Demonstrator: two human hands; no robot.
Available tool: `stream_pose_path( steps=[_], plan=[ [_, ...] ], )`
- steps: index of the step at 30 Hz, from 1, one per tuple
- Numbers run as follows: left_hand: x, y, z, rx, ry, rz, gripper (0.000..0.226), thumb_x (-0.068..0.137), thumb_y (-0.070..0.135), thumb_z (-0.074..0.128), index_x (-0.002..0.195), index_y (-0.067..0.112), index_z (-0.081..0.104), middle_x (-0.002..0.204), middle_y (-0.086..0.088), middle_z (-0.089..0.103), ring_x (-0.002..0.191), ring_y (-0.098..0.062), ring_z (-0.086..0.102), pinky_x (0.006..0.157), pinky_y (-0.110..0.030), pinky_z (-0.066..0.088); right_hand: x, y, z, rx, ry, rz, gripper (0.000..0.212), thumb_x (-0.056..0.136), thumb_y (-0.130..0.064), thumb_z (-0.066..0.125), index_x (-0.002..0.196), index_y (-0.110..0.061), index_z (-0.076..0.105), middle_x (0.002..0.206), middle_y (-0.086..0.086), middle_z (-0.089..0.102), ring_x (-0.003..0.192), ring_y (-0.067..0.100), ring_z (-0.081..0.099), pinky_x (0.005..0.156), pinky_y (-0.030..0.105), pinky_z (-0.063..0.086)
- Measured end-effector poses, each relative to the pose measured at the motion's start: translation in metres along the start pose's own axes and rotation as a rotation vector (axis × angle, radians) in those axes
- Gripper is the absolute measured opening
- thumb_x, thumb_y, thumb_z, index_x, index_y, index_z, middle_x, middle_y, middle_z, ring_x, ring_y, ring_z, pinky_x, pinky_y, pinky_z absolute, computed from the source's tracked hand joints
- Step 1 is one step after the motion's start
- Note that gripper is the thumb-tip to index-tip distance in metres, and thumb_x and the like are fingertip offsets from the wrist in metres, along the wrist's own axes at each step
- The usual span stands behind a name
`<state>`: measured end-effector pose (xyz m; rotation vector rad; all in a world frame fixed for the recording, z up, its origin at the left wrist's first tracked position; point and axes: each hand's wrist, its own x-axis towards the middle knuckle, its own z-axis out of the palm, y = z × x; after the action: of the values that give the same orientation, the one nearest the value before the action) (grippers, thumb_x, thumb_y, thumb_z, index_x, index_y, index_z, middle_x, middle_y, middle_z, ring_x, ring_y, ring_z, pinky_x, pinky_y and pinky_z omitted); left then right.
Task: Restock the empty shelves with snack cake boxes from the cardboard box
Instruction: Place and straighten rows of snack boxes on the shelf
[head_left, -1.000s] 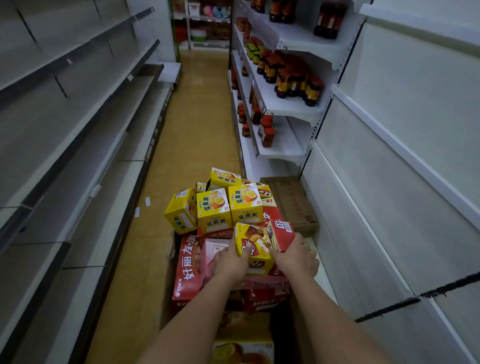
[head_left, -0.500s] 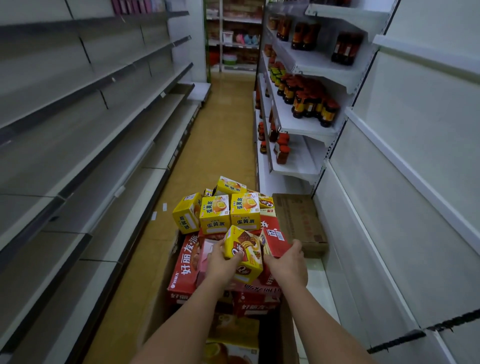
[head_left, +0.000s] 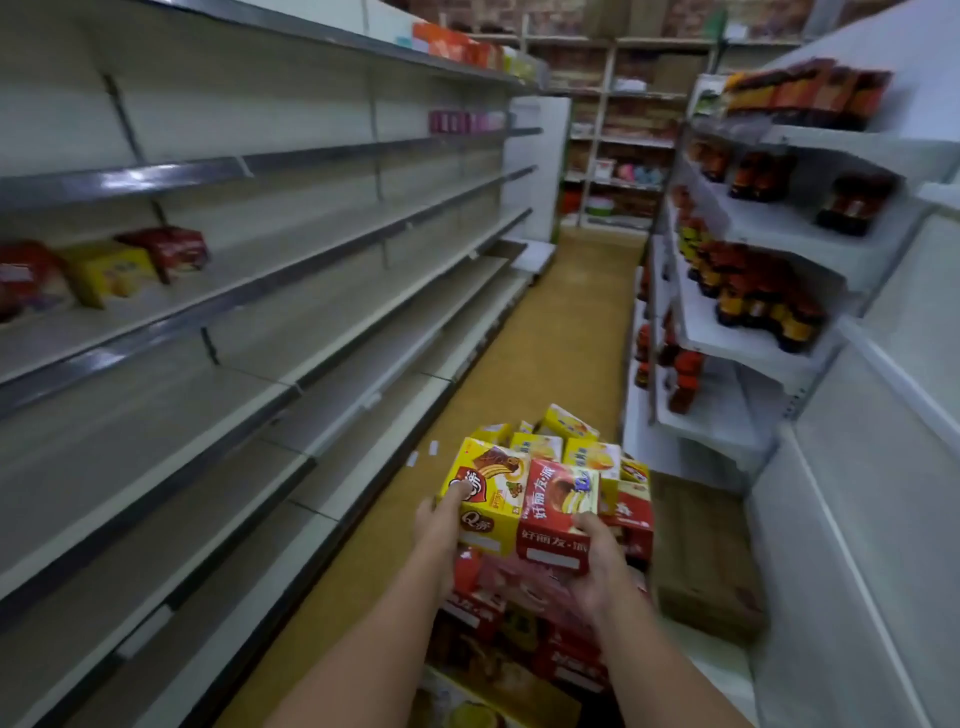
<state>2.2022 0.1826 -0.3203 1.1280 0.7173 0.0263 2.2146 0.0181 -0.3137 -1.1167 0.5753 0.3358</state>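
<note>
Long bare shelves (head_left: 291, 332) run down the left of the shop aisle, with only a few boxes (head_left: 109, 270) far along one. Near the bottom, the left hand (head_left: 441, 525) grips a yellow box (head_left: 485, 493) and the right hand (head_left: 597, 556) grips a red box (head_left: 558, 512), side by side (likely so two go up at once). Both are lifted above the heaped pile of boxes (head_left: 571, 452), probably on their way to the left shelves.
</note>
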Motion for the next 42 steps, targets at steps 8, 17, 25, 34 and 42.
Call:
stream_pose_path(
  steps=[8,17,25,34,42],
  plan=[
    [-0.031,0.045,-0.103,-0.119,0.166,0.147,0.059,0.076,0.033,0.077,0.123,0.014,0.047,0.105,-0.012,0.068,0.089,-0.03,0.067,0.078,-0.042,0.056,-0.025,0.041,0.094,-0.223,-0.274,0.094,0.023,0.082,-0.011,0.055,0.1,0.003,0.062,0.062,0.016,0.065,0.046,0.027,0.061,0.052,0.031,0.052],
    [-0.083,0.081,-0.244,-0.137,0.538,0.318,0.044,0.083,0.025,0.072,0.115,0.013,0.044,0.104,-0.013,0.062,0.085,-0.025,0.063,0.058,-0.032,0.048,-0.07,0.106,0.211,-0.488,-0.465,0.123,0.058,0.089,-0.017,0.06,0.141,-0.01,0.035,0.081,0.015,0.069,0.06,0.025,0.065,0.043,0.025,0.049],
    [-0.118,0.096,-0.344,-0.354,0.726,0.384,0.036,0.082,0.02,0.072,0.112,0.011,0.054,0.099,-0.012,0.065,0.081,-0.023,0.061,0.064,-0.032,0.048,-0.133,0.158,0.269,-0.529,-0.83,0.246,0.072,0.085,-0.003,0.058,0.143,-0.026,0.024,0.118,0.024,0.057,0.093,0.038,0.063,0.067,0.043,0.056],
    [-0.125,0.1,-0.401,-0.448,0.819,0.364,0.054,0.078,0.027,0.077,0.119,0.005,0.05,0.106,-0.016,0.066,0.085,-0.024,0.065,0.056,-0.027,0.046,-0.151,0.196,0.303,-0.357,-0.638,0.117,0.062,0.089,-0.013,0.064,0.138,-0.02,0.026,0.126,0.023,0.051,0.107,0.039,0.059,0.082,0.051,0.054],
    [-0.093,0.115,-0.397,-0.384,0.799,0.306,0.055,0.075,0.022,0.081,0.119,0.007,0.051,0.107,-0.014,0.065,0.079,-0.023,0.067,0.052,-0.027,0.051,-0.132,0.196,0.327,-0.085,-0.244,0.001,0.062,0.088,-0.013,0.065,0.138,-0.018,0.028,0.129,0.024,0.051,0.106,0.037,0.061,0.09,0.048,0.052]
  ],
)
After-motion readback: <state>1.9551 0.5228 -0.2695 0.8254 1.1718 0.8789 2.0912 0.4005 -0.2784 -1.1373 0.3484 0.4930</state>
